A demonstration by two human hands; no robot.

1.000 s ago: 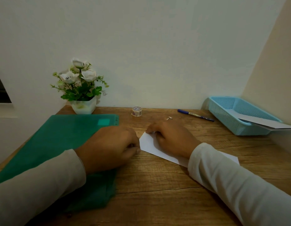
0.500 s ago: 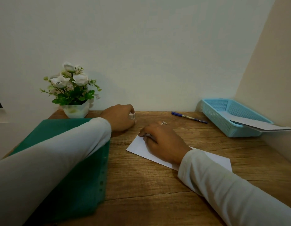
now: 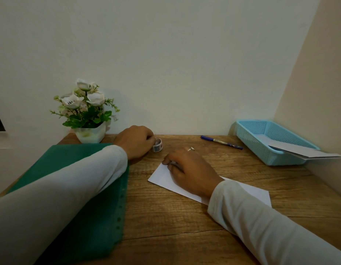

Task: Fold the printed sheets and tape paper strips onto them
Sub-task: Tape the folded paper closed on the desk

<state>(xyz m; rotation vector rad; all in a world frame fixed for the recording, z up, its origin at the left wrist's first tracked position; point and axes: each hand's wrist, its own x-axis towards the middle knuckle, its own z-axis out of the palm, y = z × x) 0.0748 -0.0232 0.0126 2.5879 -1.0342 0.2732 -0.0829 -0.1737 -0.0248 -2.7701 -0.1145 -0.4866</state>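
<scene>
Two bare hands are my grips on this feed, both in pale long sleeves. At the left edge of the worktop (image 3: 175, 217) lies a green folder (image 3: 85, 188) with punched holes along its right side; my left sleeve crosses over it. At the back left corner stands a white pot of white flowers (image 3: 90, 133).

My left grip (image 3: 135, 144) reaches toward the back edge, its fingers curled round a small tape roll (image 3: 157, 146), which stands on its side on the wood with a printed band round it. The roll shows at the right of the fingertips, touching them.

Right of that, near the middle of the worktop, lies the folded sheet (image 3: 160, 176): white, blank on the face I see, a long narrow shape running on a slant from the centre toward the front right. Its left end is bare; my right sleeve hides part of the rest. My right grip (image 3: 188, 173) rests on top of it, fingers bent, tips pressed down at the far left corner, not wrapped round the paper. The sheet and the roll lie near each other but apart.

Further right, by the back edge, lies a blue pen (image 3: 221, 142). At the back right corner sits a light blue basket (image 3: 269, 142) with grey-white papers (image 3: 307, 153) jutting over its right rim.
</scene>
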